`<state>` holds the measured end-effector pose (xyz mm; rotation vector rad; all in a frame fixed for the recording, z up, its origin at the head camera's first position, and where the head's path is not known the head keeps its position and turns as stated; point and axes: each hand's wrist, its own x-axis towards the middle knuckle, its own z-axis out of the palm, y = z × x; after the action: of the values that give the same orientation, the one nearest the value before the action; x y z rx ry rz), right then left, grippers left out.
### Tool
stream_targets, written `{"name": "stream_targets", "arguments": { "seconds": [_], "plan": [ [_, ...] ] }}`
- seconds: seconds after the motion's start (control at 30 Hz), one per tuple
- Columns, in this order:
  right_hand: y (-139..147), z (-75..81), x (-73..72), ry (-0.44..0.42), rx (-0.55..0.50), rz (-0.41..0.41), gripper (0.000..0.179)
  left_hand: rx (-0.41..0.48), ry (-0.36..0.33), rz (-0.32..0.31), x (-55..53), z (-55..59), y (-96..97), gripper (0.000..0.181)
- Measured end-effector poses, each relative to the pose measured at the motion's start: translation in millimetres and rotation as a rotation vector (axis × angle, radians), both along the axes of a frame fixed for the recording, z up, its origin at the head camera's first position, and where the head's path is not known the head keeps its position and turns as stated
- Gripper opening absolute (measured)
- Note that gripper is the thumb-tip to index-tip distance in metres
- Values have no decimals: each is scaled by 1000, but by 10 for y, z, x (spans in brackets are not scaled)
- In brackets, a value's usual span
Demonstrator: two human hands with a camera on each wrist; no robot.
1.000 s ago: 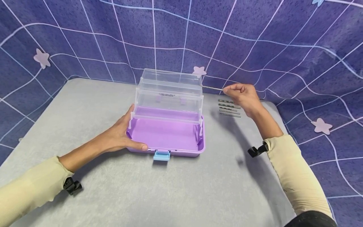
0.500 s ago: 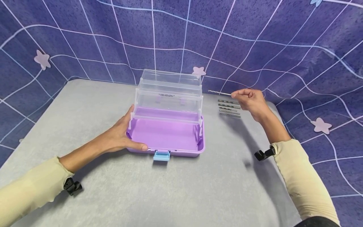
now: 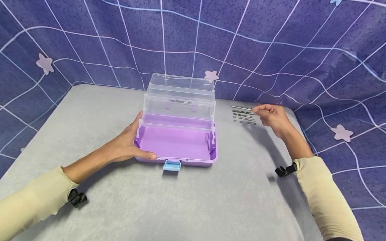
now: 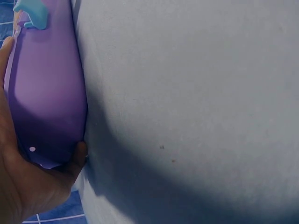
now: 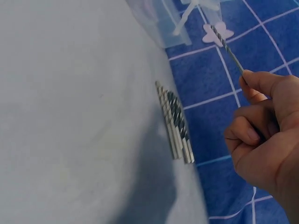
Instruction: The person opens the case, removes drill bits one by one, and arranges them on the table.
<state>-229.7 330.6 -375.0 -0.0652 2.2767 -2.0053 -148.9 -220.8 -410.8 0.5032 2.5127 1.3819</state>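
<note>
A purple toolbox (image 3: pixel 178 142) with a blue latch (image 3: pixel 172 165) stands with its clear tiered trays (image 3: pixel 181 92) raised. My left hand (image 3: pixel 126 142) grips its front left corner, thumb over the front rim and fingers along the side; in the left wrist view the hand (image 4: pixel 32 182) wraps the box end. Thumb and forefinger of my right hand (image 3: pixel 272 118) pinch a thin drill bit (image 5: pixel 228 48) by its shank, its fluted tip pointing left. Just below it, several drill bits (image 3: pixel 243 117) lie side by side on the table, some dark, some silver.
A grey table (image 3: pixel 169 204) carries everything. Behind it hangs a blue-purple cloth (image 3: pixel 181 36) with a line grid and stars. More drill bits (image 3: pixel 180 101) show through a clear tray.
My right hand has moved right and down, carrying the drill bit away from the trays to above the row on the table. The left hand and toolbox have stayed put.
</note>
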Motion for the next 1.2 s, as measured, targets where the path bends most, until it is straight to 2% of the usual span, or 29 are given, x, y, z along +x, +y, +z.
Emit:
{"name": "stream_targets", "arguments": {
  "seconds": [0.23,0.53,0.8,1.03,1.2],
  "plan": [
    [137,-181,52,-40,-19,-3,32,-10,-2,-3,4,2,-12,170],
    [274,-354,100,-121,60,-2,25,-4,-3,-1,-1,-5,-8,169],
    [411,-525,100,-182,97,5,20,-49,-18,6,9,17,-4,171],
    [438,-576,74,-216,114,-1,23,-32,-14,2,6,17,-12,170],
    [432,-575,54,-235,154,-2,17,3,-3,-5,-6,3,1,169]
  ]
}}
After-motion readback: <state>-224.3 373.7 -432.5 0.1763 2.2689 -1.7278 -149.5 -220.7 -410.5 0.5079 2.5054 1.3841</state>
